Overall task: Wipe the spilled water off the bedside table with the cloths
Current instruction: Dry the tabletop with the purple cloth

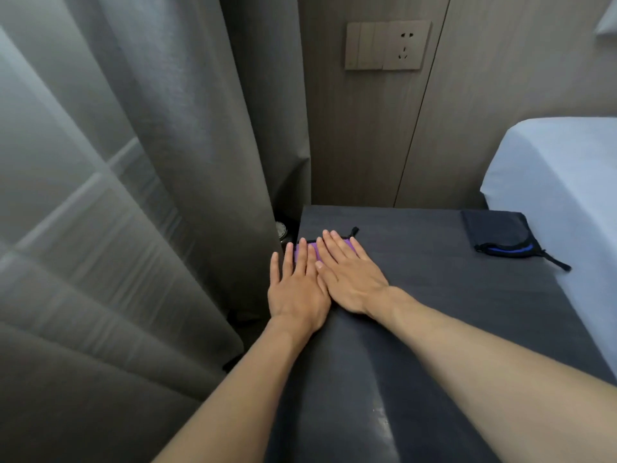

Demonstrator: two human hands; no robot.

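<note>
Purple cloth [352, 245] lay near the far left corner of the dark grey bedside table [417, 295], and we had both hands flat on top of it. Our left hand [297, 289] rested with its fingers straight and slightly spread, gripping nothing, its outer edge just past the table's left side. Our right hand [347, 279] lay close beside it, palm down and fingers straight, covering most of the cloth, so that only strips of purple and a black loop [354, 231] at its far edge showed. Neither hand curled round anything.

A dark cloth with a blue band [497, 235] sat at the far right corner, well apart from our hands. A glossy patch [384, 426] shone on the near part of the tabletop; we could not tell whether it was water or glare. Grey curtains [150, 195] hung to the left, a wall socket panel [387, 45] was above, and a white bed [561, 182] stood to the right.
</note>
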